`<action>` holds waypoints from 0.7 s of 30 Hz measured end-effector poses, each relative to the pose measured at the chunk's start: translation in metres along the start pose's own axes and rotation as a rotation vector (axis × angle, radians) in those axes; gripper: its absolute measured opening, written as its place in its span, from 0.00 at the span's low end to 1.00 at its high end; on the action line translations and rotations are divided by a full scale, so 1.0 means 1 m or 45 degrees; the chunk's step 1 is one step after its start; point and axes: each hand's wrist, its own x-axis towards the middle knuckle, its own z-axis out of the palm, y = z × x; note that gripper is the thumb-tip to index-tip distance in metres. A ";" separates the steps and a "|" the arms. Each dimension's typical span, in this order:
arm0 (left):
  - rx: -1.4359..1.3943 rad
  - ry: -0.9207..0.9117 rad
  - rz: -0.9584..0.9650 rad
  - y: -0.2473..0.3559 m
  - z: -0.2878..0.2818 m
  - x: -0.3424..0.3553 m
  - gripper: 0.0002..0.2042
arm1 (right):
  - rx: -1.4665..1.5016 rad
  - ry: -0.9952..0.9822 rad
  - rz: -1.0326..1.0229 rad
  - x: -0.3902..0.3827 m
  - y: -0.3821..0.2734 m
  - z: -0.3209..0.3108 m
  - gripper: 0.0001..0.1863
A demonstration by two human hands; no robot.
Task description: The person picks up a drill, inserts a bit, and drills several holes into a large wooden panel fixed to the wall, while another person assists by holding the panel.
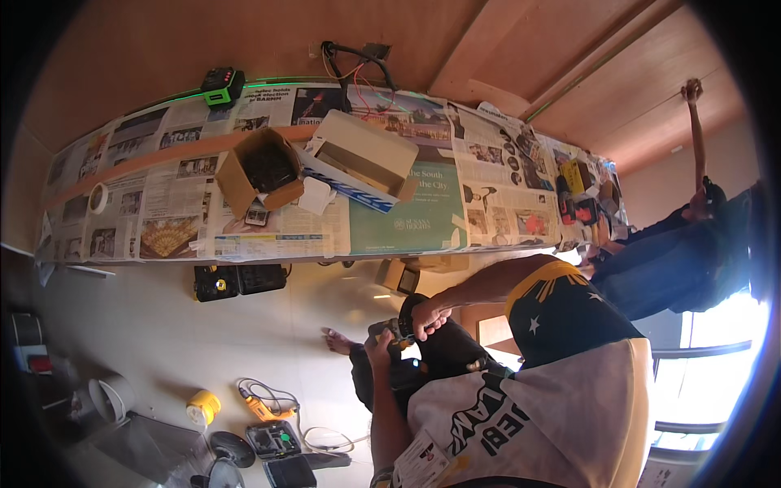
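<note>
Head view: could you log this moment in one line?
Left hand, right hand: on dark tool; newspaper-covered bench: brown box, white box.

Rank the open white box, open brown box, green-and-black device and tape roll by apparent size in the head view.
1. Open white box
2. Open brown box, somewhat smaller
3. Green-and-black device
4. Tape roll

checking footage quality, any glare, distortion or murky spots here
In the head view, glare whitens the opening at right, the far edge of the newspaper-covered table curves, the corners go black, and the held tool is hard to make out against dark trousers.
</note>
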 end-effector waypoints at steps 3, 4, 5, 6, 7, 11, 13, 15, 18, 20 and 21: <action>0.319 -0.059 0.046 -0.003 -0.020 0.006 0.10 | 0.036 0.087 -0.064 0.022 -0.002 0.005 0.15; 0.349 -0.044 0.000 -0.004 -0.016 -0.005 0.10 | 0.066 0.063 -0.078 0.026 0.007 0.010 0.16; 0.381 -0.028 -0.047 -0.005 -0.011 -0.014 0.10 | 0.096 0.040 -0.092 0.031 0.015 0.016 0.16; 0.440 -0.043 0.027 -0.019 -0.022 -0.014 0.11 | 0.154 0.018 -0.075 0.036 0.016 0.014 0.17; 0.490 -0.030 0.118 -0.037 -0.032 -0.012 0.11 | 0.117 0.071 -0.083 0.052 0.016 0.022 0.17; 0.302 -0.120 -0.133 -0.043 -0.036 -0.015 0.18 | -0.057 0.274 -0.110 0.089 0.045 0.033 0.08; 0.183 -0.161 -0.261 -0.013 -0.023 -0.010 0.22 | -0.071 0.310 -0.240 0.102 0.065 0.036 0.08; 0.087 -0.212 -0.222 0.004 -0.010 0.005 0.26 | -0.021 0.347 -0.307 0.093 0.080 0.039 0.09; 0.985 -0.931 -0.138 0.069 0.034 0.065 0.35 | -0.211 0.331 -0.413 0.098 0.094 0.048 0.13; 1.445 -1.555 -0.454 0.094 0.102 0.099 0.50 | -0.669 0.436 -0.681 0.160 0.114 0.040 0.16; 1.553 -1.827 -0.677 0.091 0.126 0.093 0.55 | -0.542 0.407 -0.619 0.152 0.108 0.048 0.16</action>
